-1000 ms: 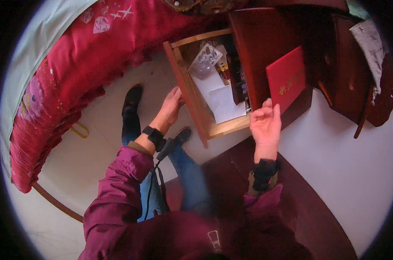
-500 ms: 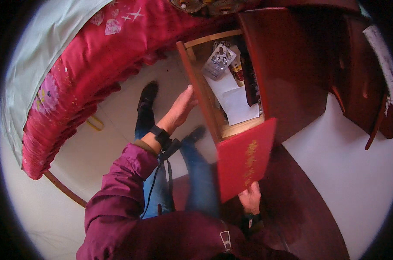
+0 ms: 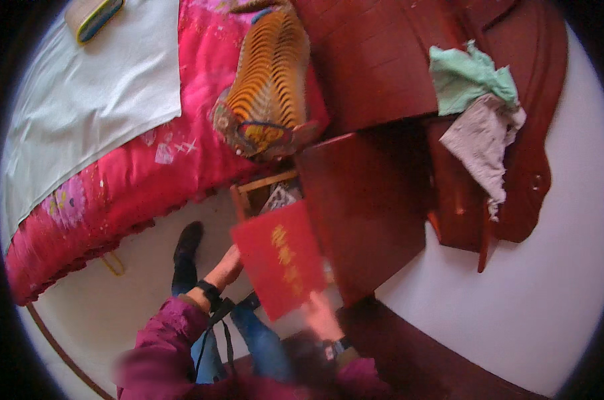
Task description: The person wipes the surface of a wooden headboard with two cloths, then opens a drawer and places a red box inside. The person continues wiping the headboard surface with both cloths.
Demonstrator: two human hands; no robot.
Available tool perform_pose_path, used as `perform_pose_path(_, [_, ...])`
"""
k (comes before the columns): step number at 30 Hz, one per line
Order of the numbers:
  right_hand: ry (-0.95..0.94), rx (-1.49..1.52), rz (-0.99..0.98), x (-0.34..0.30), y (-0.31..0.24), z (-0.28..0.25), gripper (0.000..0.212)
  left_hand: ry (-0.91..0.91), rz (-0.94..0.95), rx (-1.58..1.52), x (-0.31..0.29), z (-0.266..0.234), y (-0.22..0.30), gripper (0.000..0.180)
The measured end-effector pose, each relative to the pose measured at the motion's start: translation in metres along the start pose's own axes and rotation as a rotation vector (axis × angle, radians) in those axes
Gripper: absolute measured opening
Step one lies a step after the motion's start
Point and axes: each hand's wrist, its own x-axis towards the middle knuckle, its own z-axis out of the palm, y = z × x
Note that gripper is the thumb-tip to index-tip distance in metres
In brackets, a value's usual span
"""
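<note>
My right hand is closed on the lower right corner of a red certificate folder with gold lettering on its cover. The folder is held over an open wooden drawer and hides most of its inside; a silver blister pack still shows past its upper edge. Beside the folder's left edge, close to the drawer front, is my left hand. Its fingers are largely hidden, so I cannot tell how they are bent or whether they grip the drawer.
Left of the drawer is a bed with a pink-red cover and pale sheet. A striped tiger pillow lies at its corner. The dark red cabinet adjoins the drawer; green and greyish cloths lie on nearby furniture.
The view has swung up and right, bringing the tiger pillow and cloths into sight. My right hand has raised the folder across the drawer, covering the white papers. My left hand stays by the drawer front.
</note>
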Motion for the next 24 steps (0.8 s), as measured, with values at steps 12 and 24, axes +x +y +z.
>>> perform_pose_path(12, [-0.067, 0.858, -0.012, 0.057, 0.025, -0.006, 0.022, 0.079, -0.044, -0.026, -0.008, 0.021, 0.014, 0.059])
perform_pose_path(24, [-0.286, -0.31, -0.798, -0.005, -0.418, -0.037, 0.037, 0.098, -0.102, -0.157, -0.015, 0.025, 0.022, 0.053])
